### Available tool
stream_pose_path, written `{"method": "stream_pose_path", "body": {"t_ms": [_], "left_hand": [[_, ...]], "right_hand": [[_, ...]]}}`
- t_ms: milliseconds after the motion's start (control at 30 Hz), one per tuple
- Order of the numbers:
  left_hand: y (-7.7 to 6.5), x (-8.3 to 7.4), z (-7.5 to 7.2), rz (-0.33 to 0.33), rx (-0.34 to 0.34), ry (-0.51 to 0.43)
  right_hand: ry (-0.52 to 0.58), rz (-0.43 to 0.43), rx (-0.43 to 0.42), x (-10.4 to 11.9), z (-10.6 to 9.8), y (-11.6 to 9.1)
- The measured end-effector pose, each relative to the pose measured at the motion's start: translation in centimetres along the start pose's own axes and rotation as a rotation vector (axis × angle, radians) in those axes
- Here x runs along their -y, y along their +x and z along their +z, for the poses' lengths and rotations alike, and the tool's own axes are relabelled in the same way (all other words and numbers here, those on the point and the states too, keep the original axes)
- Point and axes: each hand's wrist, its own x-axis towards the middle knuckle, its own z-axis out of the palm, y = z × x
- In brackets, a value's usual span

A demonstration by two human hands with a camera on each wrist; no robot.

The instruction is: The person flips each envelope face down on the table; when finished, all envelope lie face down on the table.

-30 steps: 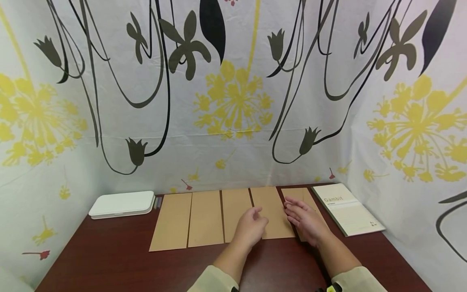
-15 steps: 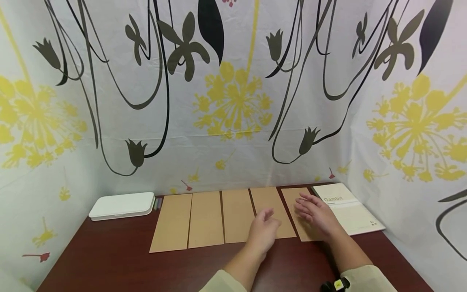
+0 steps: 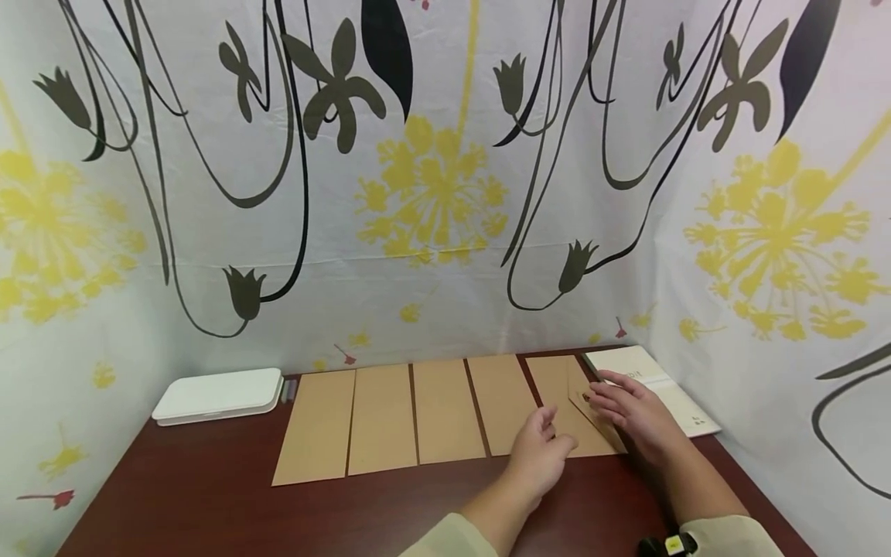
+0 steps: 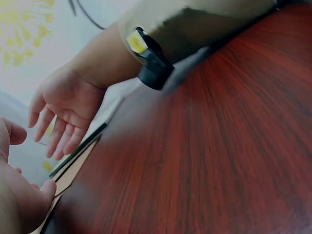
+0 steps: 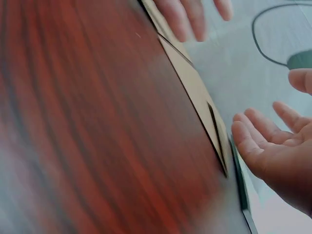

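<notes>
Several flat brown paper pieces (image 3: 379, 422) lie side by side in a row on the dark red table. The rightmost piece (image 3: 551, 387) has an angled flap-like edge on its right side, as on an envelope; in the right wrist view this flap stands slightly raised. My left hand (image 3: 541, 455) hovers at the near end of this piece, thumb and fingers spread and nothing held. Over its right edge is my right hand (image 3: 642, 418), fingers extended, palm turned toward the left hand. Whether its fingertips touch the paper, I cannot tell.
A notebook (image 3: 685, 402) with a pale cover lies right of the row, partly behind my right hand. At the left end stand a flat white case (image 3: 219, 396) and small greyish sticks (image 3: 288, 391). A patterned cloth (image 3: 445, 309) hangs behind the table.
Both hands have moved right along the row, from the fourth piece and the last piece to the rightmost one. The flap edge on that piece shows more now.
</notes>
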Motion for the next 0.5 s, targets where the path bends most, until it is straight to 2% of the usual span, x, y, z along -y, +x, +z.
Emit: {"method": "stream_pose_path", "body": {"t_ms": [233, 367, 500], "left_hand": [[0.6, -0.4, 0.5, -0.016, 0.001, 0.123], [0.9, -1.0, 0.5, -0.028, -0.001, 0.144], [1.2, -1.1, 0.5, -0.039, 0.0, 0.13]], "right_hand": [[-0.102, 0.065, 0.006, 0.2, -0.9, -0.2], [-0.149, 0.11, 0.029, 0.2, -0.7, -0.1], [-0.21, 0.107, -0.046, 0.4, -0.5, -0.1]]}}
